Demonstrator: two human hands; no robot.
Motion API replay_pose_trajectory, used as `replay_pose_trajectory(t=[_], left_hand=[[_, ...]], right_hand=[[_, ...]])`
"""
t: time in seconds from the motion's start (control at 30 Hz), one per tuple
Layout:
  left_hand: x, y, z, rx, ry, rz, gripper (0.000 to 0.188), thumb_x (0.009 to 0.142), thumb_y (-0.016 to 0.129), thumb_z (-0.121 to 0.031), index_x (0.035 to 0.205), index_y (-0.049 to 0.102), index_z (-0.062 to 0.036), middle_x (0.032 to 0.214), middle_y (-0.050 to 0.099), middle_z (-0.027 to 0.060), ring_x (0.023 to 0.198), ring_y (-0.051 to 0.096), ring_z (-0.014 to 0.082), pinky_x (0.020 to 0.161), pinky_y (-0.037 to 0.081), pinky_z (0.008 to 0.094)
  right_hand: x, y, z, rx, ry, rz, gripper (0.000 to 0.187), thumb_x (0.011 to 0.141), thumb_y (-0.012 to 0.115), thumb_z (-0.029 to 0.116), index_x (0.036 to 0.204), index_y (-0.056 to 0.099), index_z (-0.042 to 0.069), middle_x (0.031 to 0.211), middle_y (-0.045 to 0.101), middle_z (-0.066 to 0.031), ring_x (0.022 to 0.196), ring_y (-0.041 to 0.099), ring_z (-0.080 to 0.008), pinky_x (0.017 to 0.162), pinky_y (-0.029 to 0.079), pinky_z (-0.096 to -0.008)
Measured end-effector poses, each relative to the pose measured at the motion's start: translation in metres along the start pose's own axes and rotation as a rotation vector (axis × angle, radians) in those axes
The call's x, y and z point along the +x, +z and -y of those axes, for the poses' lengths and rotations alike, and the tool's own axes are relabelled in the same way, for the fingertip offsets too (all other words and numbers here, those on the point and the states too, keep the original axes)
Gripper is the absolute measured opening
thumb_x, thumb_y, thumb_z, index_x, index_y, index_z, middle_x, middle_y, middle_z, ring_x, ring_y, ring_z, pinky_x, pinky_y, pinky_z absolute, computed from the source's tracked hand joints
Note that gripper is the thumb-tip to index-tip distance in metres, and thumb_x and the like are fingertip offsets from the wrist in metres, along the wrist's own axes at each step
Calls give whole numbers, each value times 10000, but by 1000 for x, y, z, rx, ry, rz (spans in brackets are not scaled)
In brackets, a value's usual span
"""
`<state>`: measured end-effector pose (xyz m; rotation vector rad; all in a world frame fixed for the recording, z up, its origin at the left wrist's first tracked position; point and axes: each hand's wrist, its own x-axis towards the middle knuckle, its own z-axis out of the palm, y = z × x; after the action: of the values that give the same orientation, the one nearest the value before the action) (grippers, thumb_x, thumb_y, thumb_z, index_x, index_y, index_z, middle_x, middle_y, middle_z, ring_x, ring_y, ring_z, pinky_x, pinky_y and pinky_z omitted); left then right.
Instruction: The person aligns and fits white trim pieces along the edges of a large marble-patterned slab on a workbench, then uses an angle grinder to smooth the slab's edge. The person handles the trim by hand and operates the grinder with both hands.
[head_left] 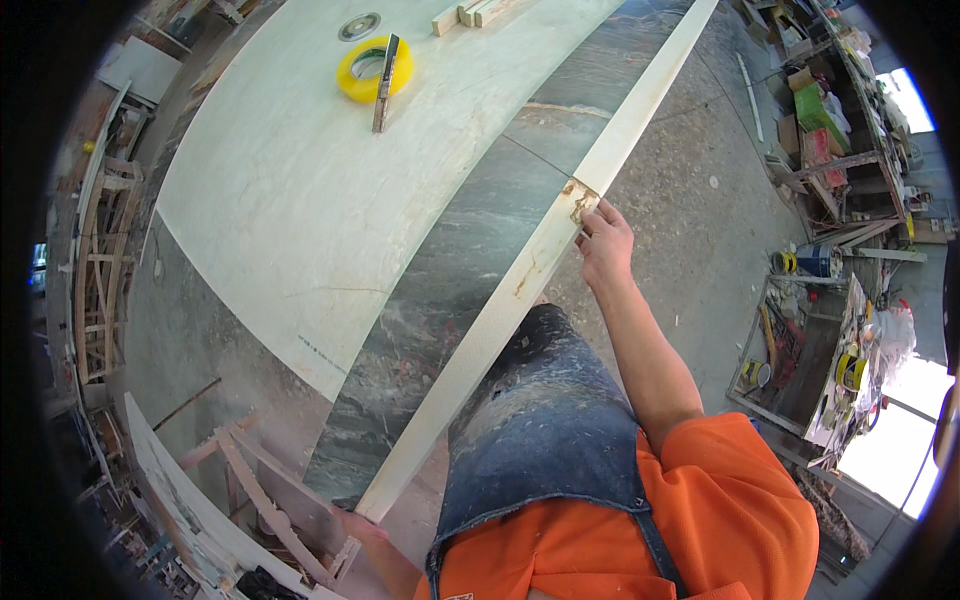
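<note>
White strip [480, 350]: running one-to-seven o'clock.
Right hand [606, 248]: touching strip's edge, two o'clock; grip unclear.
Left hand [362, 530]: showing partly, seven o'clock; grip unclear.
Yellow tape roll [350, 84]: lying eleven o'clock, under dark bar [385, 85].

Two cream edge strips [490, 330] sat end to end, 1 to 7 o'clock, along grey veined slab [450, 260]. Brown-stained patch [580, 198] at joint, 1 o'clock.

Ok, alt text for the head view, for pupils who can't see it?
The right hand touches a pale strip by a brown-marked joint; the left hand is at the strip's near end. Beyond lie a dark band and a pale slab bearing a yellow tape roll.
</note>
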<state>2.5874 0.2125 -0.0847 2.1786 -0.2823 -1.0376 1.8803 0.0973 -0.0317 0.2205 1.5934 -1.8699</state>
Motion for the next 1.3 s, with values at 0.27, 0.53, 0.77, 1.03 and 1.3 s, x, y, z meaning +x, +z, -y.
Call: replay_pose_trajectory(t=[0.27,0.53,0.77,1.03,1.3], left_hand=[[-10,10,-10,-3,-28,2,820,1051,359,-638,1537,360,23,1510,491,166,1301,561,335,1080,457,404],[-11,12,-10,-48,-22,10,808,1055,354,-630,1542,362,15,1511,491,164,1319,546,331,1086,445,396],[3,14,-5,-48,33,61,789,1063,349,-610,1529,372,26,1506,492,165,1320,537,330,1103,426,390],[80,-46,51,16,191,99,916,1052,382,-628,1539,264,138,1517,431,242,1334,506,304,1132,388,403],[17,-8,6,-52,-7,34,851,1040,387,-644,1547,340,37,1510,480,164,1306,547,324,1095,441,408]], right_hand=[[1,-4,2,25,-1,37,454,970,566,7,1419,527,-45,1128,688,-74,910,674,-161,772,563,-315],[3,-7,3,25,24,58,437,972,558,-1,1404,534,-61,1174,676,-81,962,672,-176,807,566,-325],[1,-9,6,6,27,50,402,979,561,9,1379,570,-30,1171,686,-72,983,671,-170,819,564,-332],[7,-4,-1,9,45,64,390,989,565,24,1376,579,-16,1176,696,-70,987,669,-168,818,559,-333],[5,-7,2,65,45,48,397,967,574,-2,1363,573,-43,1152,692,-87,957,680,-187,805,570,-335]])
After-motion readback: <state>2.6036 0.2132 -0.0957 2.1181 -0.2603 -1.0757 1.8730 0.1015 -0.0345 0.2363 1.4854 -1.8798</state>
